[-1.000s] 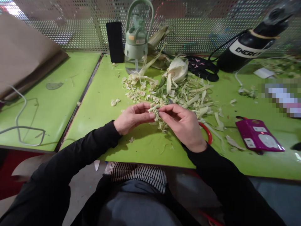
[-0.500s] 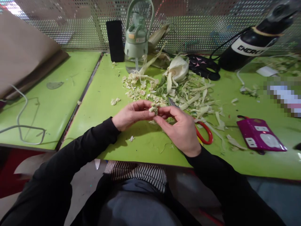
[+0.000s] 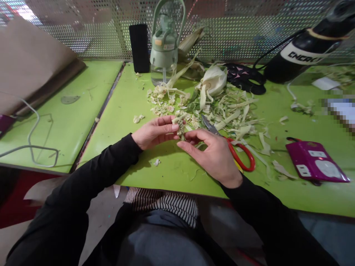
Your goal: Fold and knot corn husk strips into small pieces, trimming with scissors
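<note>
My left hand (image 3: 156,131) pinches a small, pale green, bumpy piece of corn husk (image 3: 181,123) between thumb and fingers. This piece stands roughly upright over the table's front part. At its lower end are the bent fingers and thumb of my right hand (image 3: 213,153), closed around the tip; the exact contact is partly hidden. Scissors with red and yellow handles (image 3: 246,157) lie beside and partly under my right hand, blades pointing to the upper left. Just beyond my hands spreads a heap of cut husk strips (image 3: 233,111) with small curled husk pieces (image 3: 163,105) at its left.
Behind the heap stand a green water bottle (image 3: 164,51), a dark phone (image 3: 139,48) and a whole husk (image 3: 213,81). To the right are a purple power socket (image 3: 316,160) and a black bottle (image 3: 296,55). Brown paper (image 3: 33,62) lies left of the table seam.
The husk piece now stands more upright and shows more of its length. My right thumb and fingers have moved slightly down, to its lower end. The view has shifted a little.
</note>
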